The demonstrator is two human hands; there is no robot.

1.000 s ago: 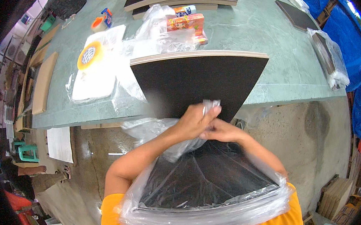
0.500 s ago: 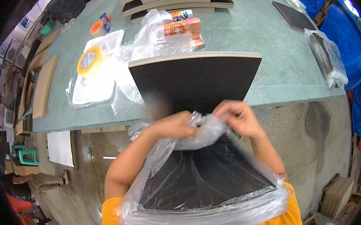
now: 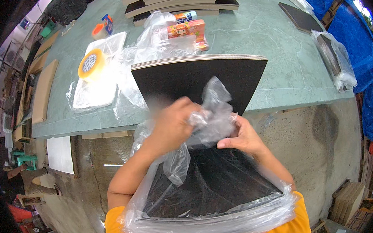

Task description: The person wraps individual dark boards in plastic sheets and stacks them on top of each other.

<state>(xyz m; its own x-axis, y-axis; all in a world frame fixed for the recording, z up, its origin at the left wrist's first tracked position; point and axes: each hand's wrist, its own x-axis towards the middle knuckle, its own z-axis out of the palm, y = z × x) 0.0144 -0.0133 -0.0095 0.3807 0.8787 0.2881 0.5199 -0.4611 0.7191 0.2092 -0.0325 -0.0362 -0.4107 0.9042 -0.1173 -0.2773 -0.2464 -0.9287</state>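
A clear plastic bag (image 3: 241, 225) wraps a stack of black boards (image 3: 213, 186) that leans against my body, below the table edge. The bag's gathered mouth stands up between my hands in crumpled, partly blurred folds. My left hand (image 3: 174, 124), somewhat smeared by motion, is closed on the left side of the gathered plastic. On the right side my right hand (image 3: 246, 138) grips the bunch, thumb in front and fingers partly hidden behind the film. Just beyond my hands, a thick stack of black boards with pale edges (image 3: 201, 78) rests on the table.
On the green table (image 3: 267, 37) lie a yellow tape roll (image 3: 91, 65) on white plastic sheets, an orange tape roll (image 3: 99, 31), a reddish package (image 3: 187, 31) and more boards (image 3: 182, 0) at the back. A bagged bundle (image 3: 336, 62) sits near the right edge.
My left hand has moved up and left, and my right hand slightly lower. The bag's mouth now sticks up higher, with a loose flap hanging below my left hand.
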